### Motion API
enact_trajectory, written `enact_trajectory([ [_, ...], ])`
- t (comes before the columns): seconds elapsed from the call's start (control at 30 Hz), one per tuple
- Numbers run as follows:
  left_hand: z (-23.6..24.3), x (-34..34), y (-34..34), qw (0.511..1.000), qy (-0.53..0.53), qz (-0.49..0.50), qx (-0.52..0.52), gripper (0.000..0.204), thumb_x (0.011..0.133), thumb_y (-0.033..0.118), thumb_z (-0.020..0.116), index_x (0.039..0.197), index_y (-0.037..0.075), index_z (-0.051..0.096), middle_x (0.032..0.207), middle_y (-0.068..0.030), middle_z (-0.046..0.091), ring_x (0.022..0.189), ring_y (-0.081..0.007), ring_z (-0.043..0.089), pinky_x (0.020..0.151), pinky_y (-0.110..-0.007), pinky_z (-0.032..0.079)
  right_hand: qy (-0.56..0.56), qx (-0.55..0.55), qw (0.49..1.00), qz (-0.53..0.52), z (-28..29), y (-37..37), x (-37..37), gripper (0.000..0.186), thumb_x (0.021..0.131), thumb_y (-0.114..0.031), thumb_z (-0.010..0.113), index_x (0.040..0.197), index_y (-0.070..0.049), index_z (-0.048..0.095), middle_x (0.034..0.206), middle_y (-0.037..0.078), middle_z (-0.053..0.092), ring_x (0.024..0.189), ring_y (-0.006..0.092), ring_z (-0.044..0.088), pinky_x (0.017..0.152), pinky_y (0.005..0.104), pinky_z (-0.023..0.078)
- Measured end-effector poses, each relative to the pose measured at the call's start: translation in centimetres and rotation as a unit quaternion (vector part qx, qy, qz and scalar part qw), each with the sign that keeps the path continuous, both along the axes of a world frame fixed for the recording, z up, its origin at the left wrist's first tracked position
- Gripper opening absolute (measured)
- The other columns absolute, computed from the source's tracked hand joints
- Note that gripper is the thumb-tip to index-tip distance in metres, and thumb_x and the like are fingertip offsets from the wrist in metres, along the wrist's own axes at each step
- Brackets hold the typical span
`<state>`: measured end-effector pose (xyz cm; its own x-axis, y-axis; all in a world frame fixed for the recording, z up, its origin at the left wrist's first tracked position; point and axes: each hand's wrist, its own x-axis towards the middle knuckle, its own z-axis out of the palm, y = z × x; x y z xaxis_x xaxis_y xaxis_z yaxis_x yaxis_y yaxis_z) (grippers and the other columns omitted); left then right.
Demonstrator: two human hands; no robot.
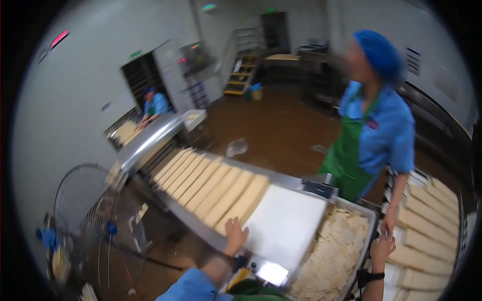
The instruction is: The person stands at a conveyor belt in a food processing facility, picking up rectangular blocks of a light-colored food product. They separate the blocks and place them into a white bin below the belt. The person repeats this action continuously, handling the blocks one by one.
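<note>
My left hand (235, 235) is open, fingers spread, at the near end of the last pale dough strip (251, 198) on the conveyor. Several such strips lie side by side there, running up to a metal hood. Out to the right, my right hand (383, 247) is raised beside a tray of dough strips (427, 231), its fingers apart and slightly bent, with nothing visible in them. A co-worker's hand (389, 224) reaches down right next to it; whether the two touch cannot be told. Between my hands stands a bin of flat pale dough scraps (331, 246).
The white conveyor belt (283, 220) has a metal side rail and a dark control box (320, 188). A co-worker in a green apron (346, 150) stands across it. A caged fan (100, 215) is at left. Another person (155, 104) works beyond the metal hood (150, 140).
</note>
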<state>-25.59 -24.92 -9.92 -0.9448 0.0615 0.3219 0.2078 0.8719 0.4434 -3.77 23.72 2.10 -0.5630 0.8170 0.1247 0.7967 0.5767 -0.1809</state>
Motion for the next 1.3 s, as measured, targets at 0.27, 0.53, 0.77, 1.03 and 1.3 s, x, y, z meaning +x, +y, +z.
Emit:
enact_trajectory([
  [0.27,0.9,-0.5,-7.3,0.976,-0.204,0.07,-0.018,0.085,0.072,0.039,0.073,0.131,-0.008,0.033,0.127,-0.0295,0.041,0.115,-0.0421,0.042,0.098,-0.044,0.037,0.086,-0.131,0.935,0.318,-6.8,-13.9,-14.2,0.039,0.07,-0.031,0.071,0.104,-0.011,0.068,0.126,0.02,0.053,0.123,0.0373,0.041,0.103,0.0508,0.029],
  [0.53,2.4,-2.4,-6.4,0.977,-0.199,-0.009,-0.08,0.082,0.073,0.043,0.069,0.124,-0.012,0.036,0.115,-0.0277,0.049,0.105,-0.0402,0.05,0.091,-0.043,0.043,0.007,-0.147,0.939,0.31,-11.6,-29.9,-30.9,0.078,0.079,-0.044,0.063,0.14,-0.003,0.034,0.146,0.023,0.028,0.132,0.0413,0.027,0.105,0.0534,0.024],
  [0.77,1.6,-2.5,-7.2,0.978,-0.15,-0.068,-0.129,0.089,0.075,0.053,0.065,0.123,-0.016,0.037,0.106,-0.0249,0.052,0.094,-0.0355,0.055,0.081,-0.039,0.049,0.021,-0.117,0.948,0.296,-10.9,-34.1,-41.8,0.077,0.085,-0.054,0.053,0.147,-0.018,0.023,0.152,0.021,0.012,0.135,0.0421,0.024,0.104,0.0527,0.03],
  [1.03,3.2,-2.5,-7.3,0.96,-0.207,-0.1,-0.157,0.094,0.076,0.057,0.062,0.128,-0.016,0.033,0.106,-0.0228,0.052,0.093,-0.034,0.056,0.079,-0.038,0.051,-0.085,-0.116,0.959,0.246,-8.9,-36.3,-42.7,0.075,0.084,-0.056,0.05,0.146,-0.021,0.026,0.149,0.02,0.019,0.121,0.0415,0.041,0.097,0.0481,0.039],
  [1.3,3.2,-2.1,-7.1,0.963,-0.169,-0.172,-0.117,0.086,0.075,0.049,0.067,0.125,-0.013,0.036,0.103,-0.0241,0.05,0.089,-0.0358,0.056,0.074,-0.04,0.052,-0.055,-0.134,0.983,0.113,-8.1,-31.3,-37.8,0.075,0.074,-0.043,0.063,0.134,-0.006,0.037,0.136,0.023,0.034,0.109,0.0409,0.05,0.095,0.0472,0.043],
])
